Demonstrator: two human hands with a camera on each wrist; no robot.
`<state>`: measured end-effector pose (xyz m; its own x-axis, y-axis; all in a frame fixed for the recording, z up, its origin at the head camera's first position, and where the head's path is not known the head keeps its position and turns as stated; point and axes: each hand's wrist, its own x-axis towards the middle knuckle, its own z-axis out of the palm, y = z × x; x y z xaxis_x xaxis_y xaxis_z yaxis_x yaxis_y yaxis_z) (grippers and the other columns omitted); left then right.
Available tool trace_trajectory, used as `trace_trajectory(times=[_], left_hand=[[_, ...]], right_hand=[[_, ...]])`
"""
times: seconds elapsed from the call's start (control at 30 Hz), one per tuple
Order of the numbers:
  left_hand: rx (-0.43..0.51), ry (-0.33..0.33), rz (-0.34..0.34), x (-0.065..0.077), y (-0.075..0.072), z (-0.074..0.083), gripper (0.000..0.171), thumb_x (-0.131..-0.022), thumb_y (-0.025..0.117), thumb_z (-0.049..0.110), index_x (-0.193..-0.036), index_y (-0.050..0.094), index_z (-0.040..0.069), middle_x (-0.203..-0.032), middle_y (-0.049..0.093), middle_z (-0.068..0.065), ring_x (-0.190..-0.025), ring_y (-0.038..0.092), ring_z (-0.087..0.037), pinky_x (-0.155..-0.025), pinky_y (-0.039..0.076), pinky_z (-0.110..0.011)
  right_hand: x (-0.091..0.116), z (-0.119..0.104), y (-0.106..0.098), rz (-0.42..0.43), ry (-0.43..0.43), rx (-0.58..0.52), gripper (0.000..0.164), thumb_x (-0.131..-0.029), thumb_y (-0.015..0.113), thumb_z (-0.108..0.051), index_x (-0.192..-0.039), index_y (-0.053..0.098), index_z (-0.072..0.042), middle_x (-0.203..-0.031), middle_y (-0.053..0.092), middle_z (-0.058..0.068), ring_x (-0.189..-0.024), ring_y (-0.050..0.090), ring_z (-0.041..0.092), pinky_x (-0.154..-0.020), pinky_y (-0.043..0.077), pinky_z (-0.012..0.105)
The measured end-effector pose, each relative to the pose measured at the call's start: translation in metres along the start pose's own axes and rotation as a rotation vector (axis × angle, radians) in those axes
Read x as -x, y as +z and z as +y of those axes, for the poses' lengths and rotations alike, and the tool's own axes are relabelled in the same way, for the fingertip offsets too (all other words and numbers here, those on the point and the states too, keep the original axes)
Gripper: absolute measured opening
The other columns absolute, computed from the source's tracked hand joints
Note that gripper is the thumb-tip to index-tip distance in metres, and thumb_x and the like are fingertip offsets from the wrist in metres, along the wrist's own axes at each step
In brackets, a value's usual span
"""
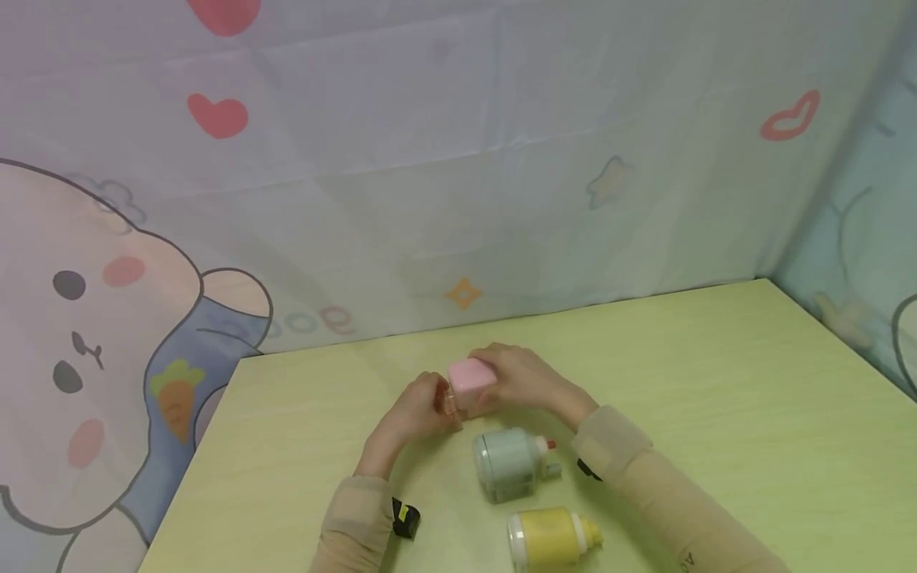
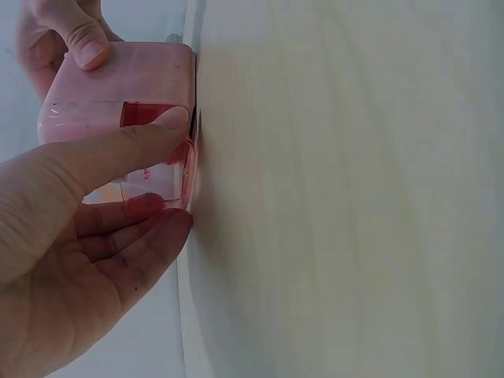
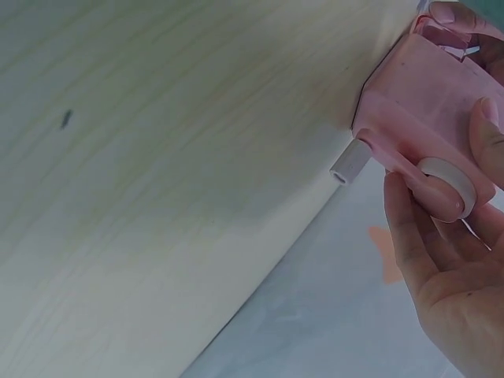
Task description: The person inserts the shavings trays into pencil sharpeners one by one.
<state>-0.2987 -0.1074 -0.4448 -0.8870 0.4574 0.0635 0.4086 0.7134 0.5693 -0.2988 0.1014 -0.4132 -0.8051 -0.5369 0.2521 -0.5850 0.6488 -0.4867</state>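
A pink crank pencil sharpener (image 1: 473,378) is held between both hands near the back of the table. My left hand (image 1: 419,406) pinches its clear reddish shavings drawer (image 2: 148,114), thumb on one side and fingers on the other. The drawer appears partly out of the body. My right hand (image 1: 528,380) grips the pink body from the opposite end, thumb on one face and fingers beneath the crank (image 3: 425,189). The crank's white knob (image 3: 351,162) points toward the tabletop in the right wrist view. Fingers hide part of the drawer.
Nearer me on the pale yellow-green table (image 1: 716,398) lie a grey-green sharpener (image 1: 509,463) with a red-tipped part and a yellow one (image 1: 550,539), both between my forearms. A printed cloth (image 1: 401,159) hangs along the table's back edge.
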Motion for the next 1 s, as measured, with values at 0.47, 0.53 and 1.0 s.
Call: trace_trajectory(times=[0.47,0.53,1.0], left_hand=[[0.034,-0.003,0.006,-0.008,0.004,0.004,0.04,-0.06,0.081,0.021,-0.085,0.052,0.008,-0.079,0.052,-0.005,-0.068,0.048,-0.016,-0.058,0.046,-0.03],[0.028,0.0,0.009,-0.008,0.005,0.005,0.04,-0.06,0.081,0.021,-0.084,0.052,0.009,-0.078,0.052,-0.005,-0.068,0.048,-0.016,-0.058,0.046,-0.03],[0.013,0.036,0.028,-0.01,0.007,0.007,0.049,-0.06,0.082,0.022,-0.096,0.055,0.005,-0.084,0.054,-0.005,-0.073,0.05,-0.016,-0.064,0.048,-0.032]], right_hand=[[-0.001,0.002,0.001,0.006,-0.003,0.008,0.053,-0.067,0.076,-0.017,-0.116,0.057,-0.011,-0.1,0.061,0.005,-0.083,0.052,0.014,-0.071,0.049,0.036],[0.0,0.002,0.001,0.01,-0.006,0.005,0.052,-0.067,0.075,-0.018,-0.116,0.057,-0.012,-0.099,0.061,0.005,-0.081,0.052,0.014,-0.069,0.049,0.036],[0.002,0.0,0.0,0.01,-0.007,-0.005,0.054,-0.067,0.076,-0.016,-0.116,0.057,-0.011,-0.102,0.062,0.006,-0.084,0.052,0.015,-0.072,0.049,0.038]])
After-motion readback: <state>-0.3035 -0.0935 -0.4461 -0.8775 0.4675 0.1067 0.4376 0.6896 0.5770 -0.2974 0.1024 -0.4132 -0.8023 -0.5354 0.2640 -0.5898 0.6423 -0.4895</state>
